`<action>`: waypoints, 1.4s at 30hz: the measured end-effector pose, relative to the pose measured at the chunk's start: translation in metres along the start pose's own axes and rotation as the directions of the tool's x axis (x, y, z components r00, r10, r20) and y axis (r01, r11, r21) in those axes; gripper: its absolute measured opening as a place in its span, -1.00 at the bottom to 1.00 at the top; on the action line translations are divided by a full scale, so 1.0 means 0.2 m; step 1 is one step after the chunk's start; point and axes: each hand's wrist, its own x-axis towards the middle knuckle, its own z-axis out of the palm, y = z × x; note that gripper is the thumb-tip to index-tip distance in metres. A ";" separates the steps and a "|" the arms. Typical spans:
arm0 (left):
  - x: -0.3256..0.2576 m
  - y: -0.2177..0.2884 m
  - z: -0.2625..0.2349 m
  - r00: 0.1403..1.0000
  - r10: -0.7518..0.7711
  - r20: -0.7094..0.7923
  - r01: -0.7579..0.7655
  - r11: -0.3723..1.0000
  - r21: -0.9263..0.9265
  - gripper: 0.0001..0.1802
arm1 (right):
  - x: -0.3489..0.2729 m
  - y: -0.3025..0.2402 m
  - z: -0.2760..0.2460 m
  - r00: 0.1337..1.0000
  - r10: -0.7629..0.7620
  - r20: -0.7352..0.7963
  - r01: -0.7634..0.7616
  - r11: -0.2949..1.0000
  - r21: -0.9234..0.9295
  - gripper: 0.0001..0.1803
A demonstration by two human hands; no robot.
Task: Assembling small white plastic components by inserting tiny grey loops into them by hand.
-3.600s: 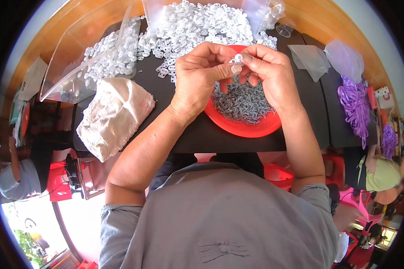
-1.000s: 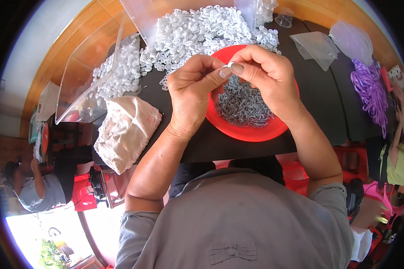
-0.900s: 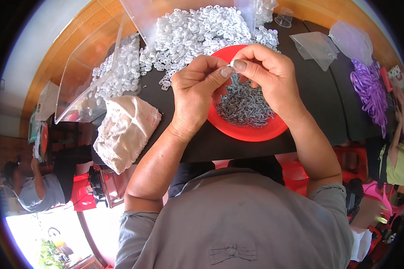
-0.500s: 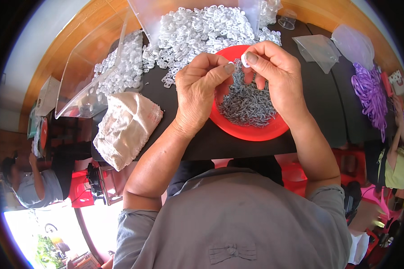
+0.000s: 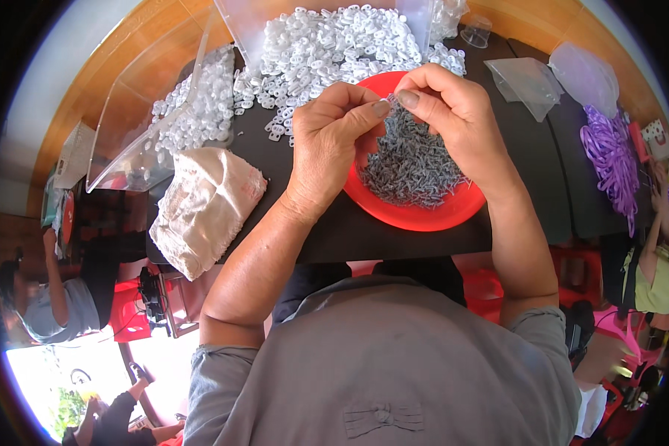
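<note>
My two hands meet over a red bowl, their thumbs and fingertips pinched close together. A tiny greyish piece shows between the fingertips, too small to name. My left hand is closed, thumb against forefinger; whatever it pinches is mostly hidden. My right hand is closed too, its thumb and forefinger tips at the tiny piece. Inside the bowl lies a heap of small grey screw-like pieces. Beyond my hands spreads a pile of small white oval plastic pieces with holes.
A clear plastic bin lies tipped at the left, white pieces around its mouth. Nearer is a crumpled cream cloth. To the right are a clear bag and purple ribbon bundle. Other people sit at both sides.
The white oval piece that showed at my right fingertips is out of sight. My right hand has shifted slightly left, so the fingertips now meet. A person has appeared at the lower left.
</note>
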 end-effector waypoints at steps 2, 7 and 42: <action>0.00 0.00 0.01 1.000 0.004 0.004 -0.004 1.000 0.028 -0.84 | 0.00 0.01 0.01 0.999 -0.039 0.034 0.040 0.999 -0.022 -0.94; 0.00 0.00 0.01 1.000 -0.004 0.020 0.002 0.995 0.103 -0.85 | -0.01 0.04 0.01 0.994 -0.092 0.053 0.095 0.993 -0.071 -0.93; 0.01 -0.02 -0.02 0.991 -0.130 0.010 0.128 0.985 0.120 -0.86 | -0.01 0.07 0.03 0.993 -0.113 0.040 0.117 0.986 -0.121 -0.97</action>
